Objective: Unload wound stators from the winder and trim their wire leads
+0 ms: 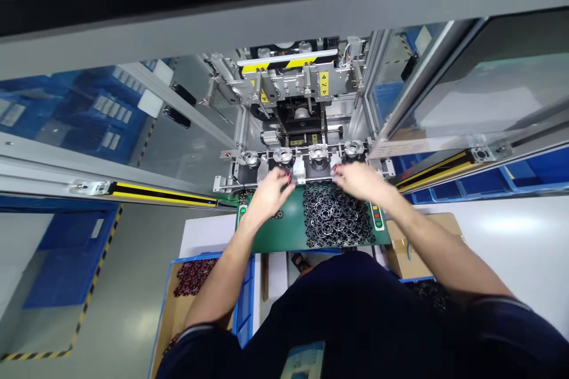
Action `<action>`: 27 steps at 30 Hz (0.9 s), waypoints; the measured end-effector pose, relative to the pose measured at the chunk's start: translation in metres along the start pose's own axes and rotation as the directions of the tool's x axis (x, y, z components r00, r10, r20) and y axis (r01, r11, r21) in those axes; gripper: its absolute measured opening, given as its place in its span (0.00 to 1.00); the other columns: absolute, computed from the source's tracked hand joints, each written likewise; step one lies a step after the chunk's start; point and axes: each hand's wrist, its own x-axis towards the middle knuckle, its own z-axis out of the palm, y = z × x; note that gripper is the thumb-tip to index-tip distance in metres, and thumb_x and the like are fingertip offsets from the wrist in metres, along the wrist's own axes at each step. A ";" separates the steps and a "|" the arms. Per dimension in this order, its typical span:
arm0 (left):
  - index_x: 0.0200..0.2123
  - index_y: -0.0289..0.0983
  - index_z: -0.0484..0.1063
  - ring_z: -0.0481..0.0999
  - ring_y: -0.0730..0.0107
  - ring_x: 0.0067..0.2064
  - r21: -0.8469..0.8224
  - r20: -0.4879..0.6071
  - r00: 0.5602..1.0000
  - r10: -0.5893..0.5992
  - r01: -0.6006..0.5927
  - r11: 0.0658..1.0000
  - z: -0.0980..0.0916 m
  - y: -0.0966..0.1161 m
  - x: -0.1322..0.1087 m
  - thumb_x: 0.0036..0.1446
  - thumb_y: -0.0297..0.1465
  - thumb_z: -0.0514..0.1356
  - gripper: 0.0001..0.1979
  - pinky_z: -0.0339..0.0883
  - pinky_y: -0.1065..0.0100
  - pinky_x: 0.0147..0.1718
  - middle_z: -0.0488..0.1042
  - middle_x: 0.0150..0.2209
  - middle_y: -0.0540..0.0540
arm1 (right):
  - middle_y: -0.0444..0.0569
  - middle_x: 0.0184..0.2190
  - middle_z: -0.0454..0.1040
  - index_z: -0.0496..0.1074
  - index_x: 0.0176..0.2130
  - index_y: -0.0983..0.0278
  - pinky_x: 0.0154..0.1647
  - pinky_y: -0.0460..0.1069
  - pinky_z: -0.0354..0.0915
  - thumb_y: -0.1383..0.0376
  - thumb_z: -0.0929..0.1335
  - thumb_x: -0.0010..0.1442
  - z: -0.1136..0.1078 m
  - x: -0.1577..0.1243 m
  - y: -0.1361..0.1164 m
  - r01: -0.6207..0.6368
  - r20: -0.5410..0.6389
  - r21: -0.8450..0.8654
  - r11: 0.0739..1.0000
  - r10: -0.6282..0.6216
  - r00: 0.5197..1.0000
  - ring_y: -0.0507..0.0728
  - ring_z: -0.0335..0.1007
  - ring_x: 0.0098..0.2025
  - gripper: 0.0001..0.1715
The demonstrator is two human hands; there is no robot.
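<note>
My left hand [267,194] is over the green work surface [284,231], its fingers closed on a small red-edged ring part [288,179]. Farther right, my right hand [359,181] pinches another red ring part [335,169] at its fingertips. Both hands are just in front of a row of round metal fixtures, among them one left of centre [283,156] and one right of centre [318,155]. A heap of black ring parts [335,219] covers the right half of the green surface, below my right hand. One loose ring [278,214] lies beside my left wrist.
Control buttons flank the green surface, at left [242,212] and right [377,217]. Yellow-black side bars [164,194] frame the machine opening. A blue-edged box [166,308] with red-black rings stands lower left; a cardboard box [406,254] sits lower right.
</note>
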 end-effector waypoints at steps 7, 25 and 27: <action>0.36 0.41 0.88 0.88 0.55 0.47 0.127 0.341 0.869 -0.357 0.334 0.934 0.074 -0.057 -0.153 0.71 0.31 0.75 0.07 0.78 0.62 0.46 0.85 0.45 0.42 | 0.54 0.47 0.91 0.88 0.48 0.66 0.56 0.58 0.87 0.61 0.79 0.78 0.169 -0.055 -0.154 0.004 0.577 -0.260 0.966 0.152 0.802 0.62 0.91 0.49 0.09; 0.67 0.50 0.85 0.78 0.49 0.73 -0.260 -0.289 0.946 -0.149 0.072 0.963 0.154 0.029 -0.156 0.77 0.40 0.75 0.19 0.76 0.51 0.75 0.75 0.72 0.39 | 0.54 0.57 0.90 0.89 0.63 0.56 0.63 0.54 0.79 0.57 0.66 0.88 0.137 -0.166 -0.073 -0.199 0.134 -0.246 0.949 0.236 0.962 0.62 0.86 0.61 0.22; 0.67 0.50 0.85 0.80 0.48 0.69 -0.252 -0.364 0.931 -0.021 -0.077 0.965 0.158 0.059 -0.139 0.76 0.40 0.76 0.20 0.79 0.49 0.71 0.76 0.69 0.38 | 0.61 0.57 0.87 0.89 0.63 0.61 0.65 0.60 0.77 0.55 0.67 0.87 0.121 -0.179 -0.045 -0.271 -0.013 -0.252 0.929 0.277 0.961 0.69 0.81 0.63 0.24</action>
